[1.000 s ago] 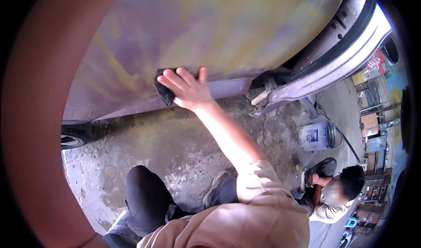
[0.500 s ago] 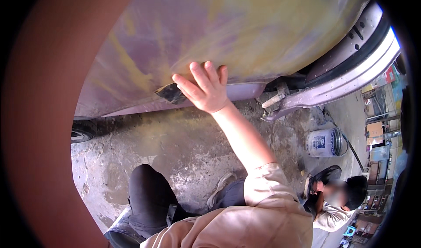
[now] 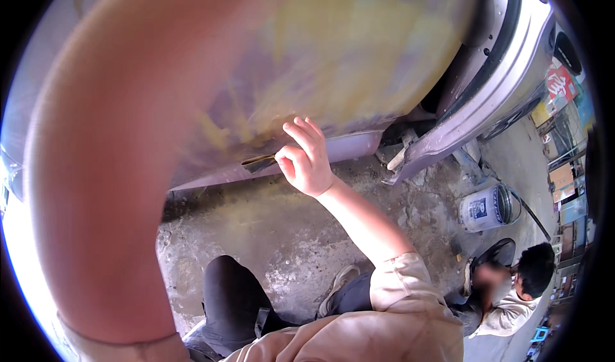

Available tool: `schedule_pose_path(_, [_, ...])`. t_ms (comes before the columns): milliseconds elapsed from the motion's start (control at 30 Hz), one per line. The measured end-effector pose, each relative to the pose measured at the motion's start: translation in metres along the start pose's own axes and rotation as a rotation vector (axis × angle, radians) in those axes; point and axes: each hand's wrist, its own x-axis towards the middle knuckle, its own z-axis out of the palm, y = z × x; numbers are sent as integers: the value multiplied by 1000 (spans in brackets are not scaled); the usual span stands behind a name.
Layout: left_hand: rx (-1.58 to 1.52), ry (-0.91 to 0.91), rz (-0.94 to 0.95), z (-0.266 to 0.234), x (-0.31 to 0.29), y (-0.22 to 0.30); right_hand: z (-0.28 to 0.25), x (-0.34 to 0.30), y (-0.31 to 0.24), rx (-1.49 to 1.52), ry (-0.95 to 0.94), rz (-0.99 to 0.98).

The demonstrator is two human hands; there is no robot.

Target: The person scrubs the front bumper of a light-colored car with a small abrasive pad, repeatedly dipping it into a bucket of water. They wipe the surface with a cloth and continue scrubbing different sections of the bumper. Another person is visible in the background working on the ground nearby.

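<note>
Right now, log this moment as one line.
right hand: pinching dark sheet | place: near mottled car panel's lower edge | left hand: out of view | nearby: bucket, co-worker

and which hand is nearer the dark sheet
Right: the right hand pinches the right end of the dark sheet. The left arm is to its left, hand out of view.

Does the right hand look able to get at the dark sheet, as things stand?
Yes, it seems so: the right hand has thumb and forefinger at the right end of the dark sheet, and nothing visible blocks it.
</note>
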Motion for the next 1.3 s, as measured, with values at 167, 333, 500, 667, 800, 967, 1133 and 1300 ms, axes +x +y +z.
schedule_pose_path(167, [-40,250,343,94,-75,86,-11,-11,-6,94,-57,121])
schedule_pose_path(333, [-60,161,387,111,-203,123,-43,-58,2,110,-158,211])
schedule_pose_path(500, [-36,-41,469,115,-356,108,-75,-62,8,72,-156,249])
schedule_pose_path(667, [9,-174,552,120,-402,102,-104,-72,24,107,-25,422])
schedule_pose_path(800, [-39,-275,534,111,-392,103,-100,-105,37,196,29,658])
schedule_pose_path(967, [-419,-661,-19,28,-398,95,-103,-133,44,135,-95,751])
schedule_pose_path(1133, [-404,-813,-682,-117,-518,33,-81,-152,42,205,-171,772])
schedule_pose_path(1300, [-361,-1012,-1514,-328,-649,72,-54,-177,29,230,-300,854])
